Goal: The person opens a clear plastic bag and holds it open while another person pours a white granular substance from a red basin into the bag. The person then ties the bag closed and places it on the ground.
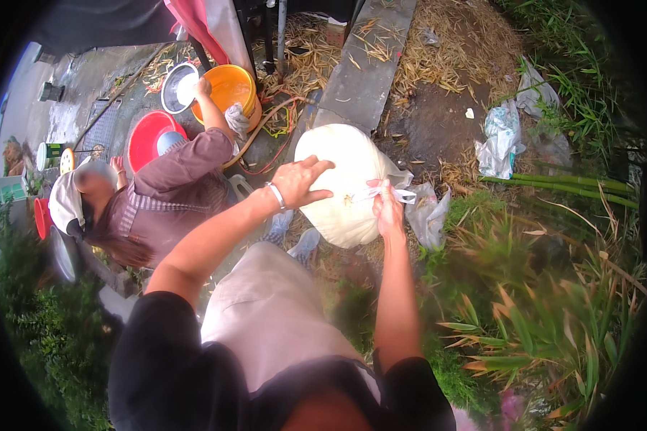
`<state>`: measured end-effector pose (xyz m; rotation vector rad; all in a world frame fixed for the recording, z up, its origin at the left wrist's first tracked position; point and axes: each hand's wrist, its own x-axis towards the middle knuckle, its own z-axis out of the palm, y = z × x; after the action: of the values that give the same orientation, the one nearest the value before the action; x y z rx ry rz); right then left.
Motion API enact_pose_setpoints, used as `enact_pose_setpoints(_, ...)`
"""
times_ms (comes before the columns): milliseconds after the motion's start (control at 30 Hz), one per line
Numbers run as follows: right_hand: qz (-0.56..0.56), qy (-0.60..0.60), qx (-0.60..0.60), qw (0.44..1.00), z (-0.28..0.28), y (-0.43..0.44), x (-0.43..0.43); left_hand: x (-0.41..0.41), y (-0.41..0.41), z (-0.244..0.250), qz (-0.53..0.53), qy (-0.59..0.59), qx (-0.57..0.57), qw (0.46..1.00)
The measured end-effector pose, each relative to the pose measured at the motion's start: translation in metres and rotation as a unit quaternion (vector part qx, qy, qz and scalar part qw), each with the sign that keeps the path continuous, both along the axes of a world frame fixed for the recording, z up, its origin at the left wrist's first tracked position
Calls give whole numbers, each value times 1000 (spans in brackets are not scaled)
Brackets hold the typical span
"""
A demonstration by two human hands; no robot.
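Note:
In front of me, low over the ground, is a bulky cream sack with a rounded shape. My right hand grips a white strip that lies across the sack's near side. With fingers spread, my left hand is at the left side of the sack, over its surface; whether the palm presses on it cannot be made out. A bracelet circles that wrist. Thin grey-white plastic sticks out from behind the sack on the right.
To my left a person holds a metal basin beside an orange bucket; a red basin stands close by. A hose runs on the ground. Plastic bags, bamboo stalks and plants lie to my right.

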<state>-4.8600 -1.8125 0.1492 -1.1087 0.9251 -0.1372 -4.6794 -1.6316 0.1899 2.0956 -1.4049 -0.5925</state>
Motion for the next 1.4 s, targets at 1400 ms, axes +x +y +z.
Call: enact_pose_setpoints(1400, -93, 168, -229, 954, -101, 59, -75, -1, -115, -150, 285, 560, -136, 766)
